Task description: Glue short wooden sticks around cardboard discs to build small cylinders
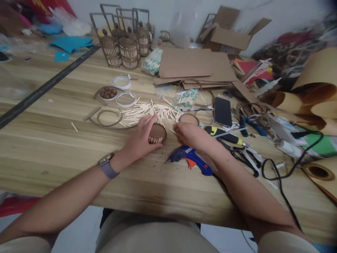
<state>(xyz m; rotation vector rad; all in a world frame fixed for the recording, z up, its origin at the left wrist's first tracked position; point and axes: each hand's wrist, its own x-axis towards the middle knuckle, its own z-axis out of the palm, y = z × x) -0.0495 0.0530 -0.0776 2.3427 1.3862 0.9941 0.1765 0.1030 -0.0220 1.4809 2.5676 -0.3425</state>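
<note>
My left hand point(140, 137) grips a round brown cardboard disc point(158, 132) ringed with short wooden sticks, holding it on the wooden table point(52, 147). My right hand point(191, 135) is closed in a pinch just right of the disc, apparently on a small stick, though what it holds is too small to name. A pile of loose wooden sticks point(147, 110) lies just behind both hands. A second brown disc point(189, 118) lies behind my right hand. A blue glue gun point(189, 159) rests on the table under my right wrist.
Finished stick baskets point(123, 47) stand at the back. Tape rolls point(121, 82), a dish of beads point(107, 93), cardboard sheets point(195, 65), a phone point(222, 111), a yellow-handled knife point(223, 135), scissors point(244, 156), a black cord point(279, 175) and kraft paper rolls point(316, 95) crowd the right side.
</note>
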